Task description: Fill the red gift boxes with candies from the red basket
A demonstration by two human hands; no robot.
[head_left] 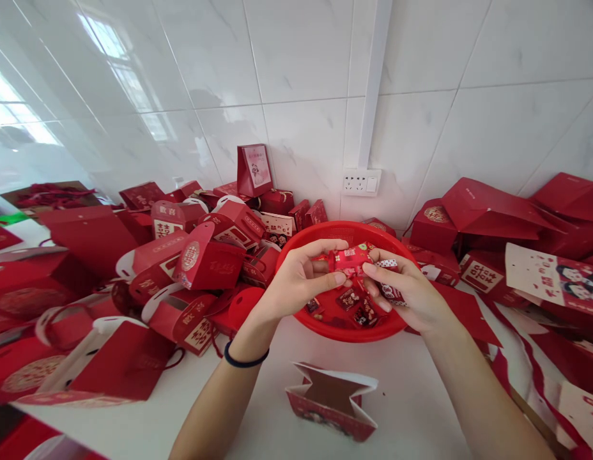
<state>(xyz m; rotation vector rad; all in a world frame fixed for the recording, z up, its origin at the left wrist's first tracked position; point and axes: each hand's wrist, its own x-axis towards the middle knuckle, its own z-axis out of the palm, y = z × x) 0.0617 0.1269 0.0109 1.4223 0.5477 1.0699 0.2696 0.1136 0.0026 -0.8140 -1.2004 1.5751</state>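
Note:
Over a red plastic basket (296, 246), my left hand (308, 275) pinches a shiny red candy packet (350, 257) between thumb and fingers. My right hand (409, 291) grips the same packet from its other side. A second wrapped candy (391, 292), dark red with a white dotted end, lies in the right fingers. Inside the basket are several small wrapped candies (349, 299), partly hidden by the hands. Between my forearms, an open red paper gift box (331, 401) stands on the white table, its top gaping and its inside brown.
Many red gift boxes (213, 255) crowd the table on the left. More red boxes and flat cards (555, 275) pile up on the right, with loose ribbon (531, 358) among them. A tiled wall (301, 70) with a power socket (361, 183) rises behind the basket.

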